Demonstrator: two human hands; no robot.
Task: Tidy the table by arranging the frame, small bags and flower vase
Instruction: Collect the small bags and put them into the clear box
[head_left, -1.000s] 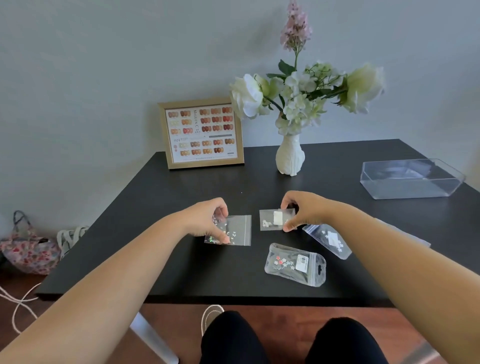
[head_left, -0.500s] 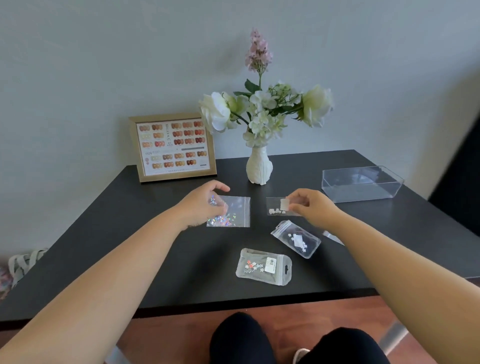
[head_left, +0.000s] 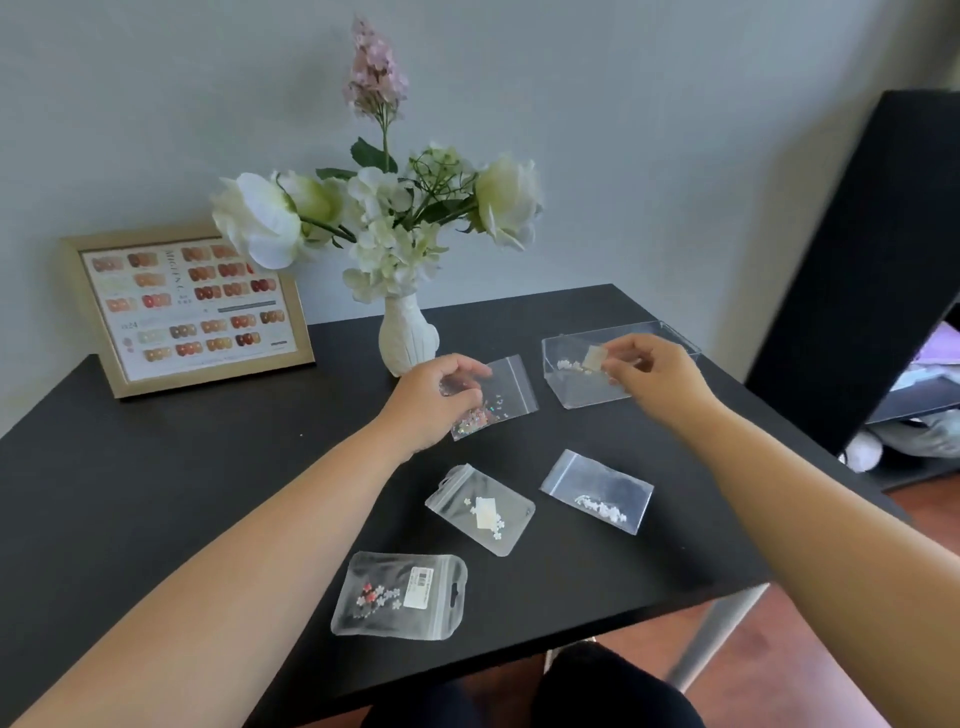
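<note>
While gathering of the small bags is under way, with the clear tray as the landmark. Black table (head_left: 156, 493) carrying everything; clear tray (head_left: 582, 392) standing near its far right edge. Flower vase (head_left: 407, 340) upright, left of the tray, close to the wall; frame (head_left: 187, 306) propped farther left of the tray, against the wall, both seemingly already placed. Right hand (head_left: 652, 376) over the tray, fingers pinched on a little labelled bag (head_left: 589, 361) held above the tray's open top. Left hand (head_left: 434, 400) just left of the tray, fingers curled and pinching the glitter bag (head_left: 498, 395), apparently lifted slightly off the table, though hard to tell for sure. Three more bags lying flat, nearer than the tray: a plain zip bag (head_left: 597, 491) directly in front of it, a white-flower bag (head_left: 480, 509) in front and left, a barcoded bag (head_left: 400, 595) nearest the table's front edge. Step in hand, by judgement: dropping the first bag into the tray. Next move probably calling for release from the right pinch, then carrying the glitter bag rightward over the tray wall without spilling or snagging.
</note>
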